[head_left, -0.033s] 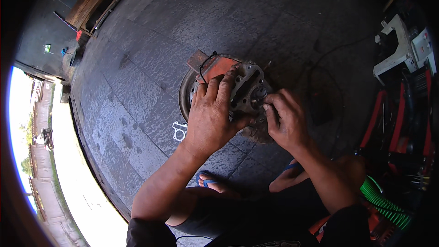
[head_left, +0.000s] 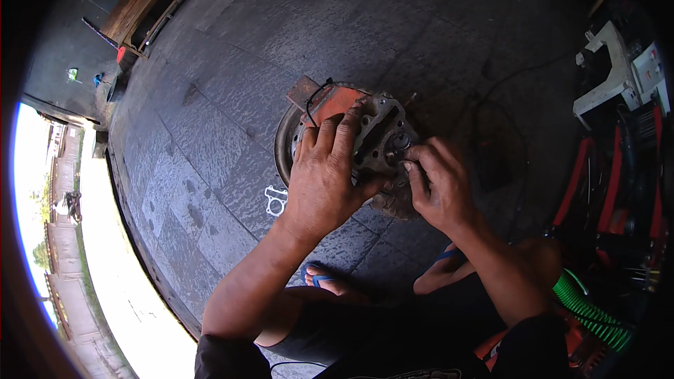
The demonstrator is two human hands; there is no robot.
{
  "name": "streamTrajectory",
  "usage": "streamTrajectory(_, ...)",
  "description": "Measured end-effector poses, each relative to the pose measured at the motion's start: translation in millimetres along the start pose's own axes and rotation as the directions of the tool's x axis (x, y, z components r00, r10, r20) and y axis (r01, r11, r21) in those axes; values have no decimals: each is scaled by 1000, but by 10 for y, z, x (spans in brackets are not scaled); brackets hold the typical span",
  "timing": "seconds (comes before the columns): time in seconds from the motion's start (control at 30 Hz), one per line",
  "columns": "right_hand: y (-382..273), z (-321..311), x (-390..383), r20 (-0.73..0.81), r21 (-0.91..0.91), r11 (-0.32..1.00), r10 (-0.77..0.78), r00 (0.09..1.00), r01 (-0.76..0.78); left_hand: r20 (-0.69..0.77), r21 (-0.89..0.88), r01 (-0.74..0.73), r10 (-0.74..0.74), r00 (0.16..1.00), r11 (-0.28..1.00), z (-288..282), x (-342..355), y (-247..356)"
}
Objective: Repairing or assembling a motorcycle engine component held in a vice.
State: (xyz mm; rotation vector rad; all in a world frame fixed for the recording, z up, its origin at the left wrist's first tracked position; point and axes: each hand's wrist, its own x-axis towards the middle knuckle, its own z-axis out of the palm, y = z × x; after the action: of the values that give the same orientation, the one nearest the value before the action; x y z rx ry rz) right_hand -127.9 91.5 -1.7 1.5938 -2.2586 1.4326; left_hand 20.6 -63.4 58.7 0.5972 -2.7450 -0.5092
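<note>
A grey metal engine cylinder head (head_left: 382, 123) is tilted up in front of me, with a round chamber at its lower right. My left hand (head_left: 324, 168) grips it from the left, fingers over the top edge and thumb along the lower side. At the round chamber (head_left: 399, 142), the thumb and forefinger of my right hand (head_left: 442, 182) are pinched together. Whatever lies between those fingertips is too small to make out. Behind the head sits an orange-red metal piece (head_left: 340, 102), and a round metal rim (head_left: 282, 144) curves out on the left.
A thin white gasket (head_left: 276, 201) lies on the dark tiled floor, left of my wrist. A green coiled hose (head_left: 590, 312) and a red rack (head_left: 607, 182) are at the right. A wooden bench (head_left: 144, 0) stands far left.
</note>
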Motion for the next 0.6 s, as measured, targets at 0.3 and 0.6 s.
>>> streamTrajectory(0.3,0,-57,36,43,-50,994,-99,994,101,-33,9,-17,17,999,1000,18,-4,-22)
streamTrajectory(0.6,4,-134,87,86,-84,973,-206,975,213,-40,5,-5,5,999,1000,26,-11,1)
